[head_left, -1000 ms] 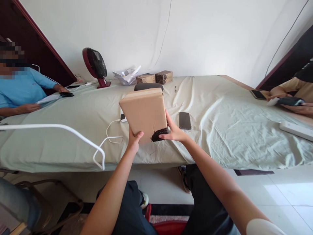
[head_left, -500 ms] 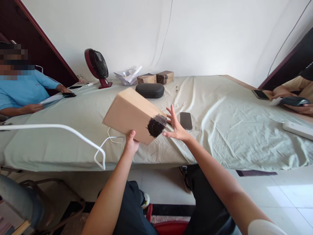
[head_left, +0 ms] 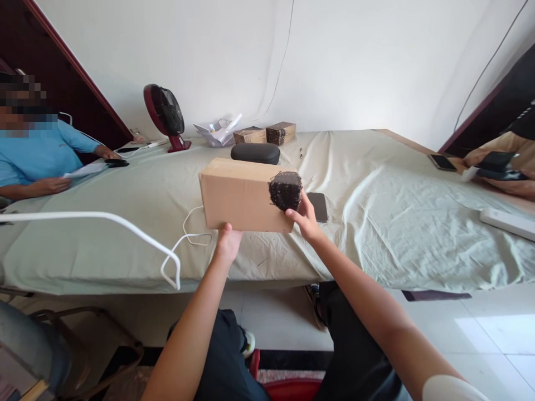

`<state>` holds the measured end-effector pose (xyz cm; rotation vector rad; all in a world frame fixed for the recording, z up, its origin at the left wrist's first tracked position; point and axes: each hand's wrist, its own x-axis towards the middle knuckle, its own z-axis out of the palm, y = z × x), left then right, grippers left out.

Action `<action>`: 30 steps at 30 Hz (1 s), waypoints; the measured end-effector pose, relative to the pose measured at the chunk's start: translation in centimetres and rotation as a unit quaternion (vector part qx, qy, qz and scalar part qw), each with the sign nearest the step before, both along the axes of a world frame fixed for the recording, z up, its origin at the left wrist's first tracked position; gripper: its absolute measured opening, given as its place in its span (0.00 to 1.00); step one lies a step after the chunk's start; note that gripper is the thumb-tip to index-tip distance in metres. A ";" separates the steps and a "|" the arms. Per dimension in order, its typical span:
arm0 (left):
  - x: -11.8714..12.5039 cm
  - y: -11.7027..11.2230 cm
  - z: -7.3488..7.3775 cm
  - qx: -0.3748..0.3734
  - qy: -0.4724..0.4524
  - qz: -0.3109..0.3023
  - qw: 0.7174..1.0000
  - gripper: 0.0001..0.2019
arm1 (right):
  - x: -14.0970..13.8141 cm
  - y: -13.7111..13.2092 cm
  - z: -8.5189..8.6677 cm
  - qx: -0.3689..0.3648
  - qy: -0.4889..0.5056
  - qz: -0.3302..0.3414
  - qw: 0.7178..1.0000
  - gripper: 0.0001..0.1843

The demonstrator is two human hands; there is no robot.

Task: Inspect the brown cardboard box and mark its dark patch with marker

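From where I stand, the person seated at the worktop (head_left: 401,223) has a plain cardboard box (head_left: 240,200) in both hands, held lengthwise across the body over the near half of the pale green cloth. The left grip (head_left: 228,243) is closed on the box's lower edge, thumb up against the front face, the other fingers out of sight underneath. The right grip (head_left: 306,220) clasps the right end, its thumb on the front just below a shaggy black patch (head_left: 285,190) that covers the upper right corner. Just behind that hand lies a dark flat device (head_left: 320,207), partly hidden by it. Beyond the box sits a black oblong case (head_left: 255,153), and past that two small brown cartons (head_left: 281,133) stand side by side near the wall, with a clear plastic tray (head_left: 217,132) next to them and a dark red fan (head_left: 165,114) further left. A thin white cable (head_left: 186,224) curls over the cloth left of the box. At the left end someone in a blue top (head_left: 37,150) has papers and a black object at hand; at the right end another person (head_left: 512,150) handles something dark, close to a phone (head_left: 442,162), with a white bar (head_left: 507,223) lying nearer.
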<state>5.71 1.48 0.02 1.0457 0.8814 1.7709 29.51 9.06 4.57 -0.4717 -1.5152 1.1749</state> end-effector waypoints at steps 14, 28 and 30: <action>-1.9 -0.4 -1.6 0.021 0.175 0.042 0.983 0.67 | 1.8 1.1 0.8 -0.024 0.026 -0.128 0.991 0.35; 0.8 0.0 -2.5 -0.083 0.249 -0.041 0.964 0.35 | -1.3 -0.3 -1.1 -0.150 0.144 -0.001 0.978 0.62; 0.4 0.2 -2.1 -0.075 0.232 -0.044 0.969 0.42 | -0.8 0.0 -0.8 -0.106 0.121 -0.025 0.987 0.58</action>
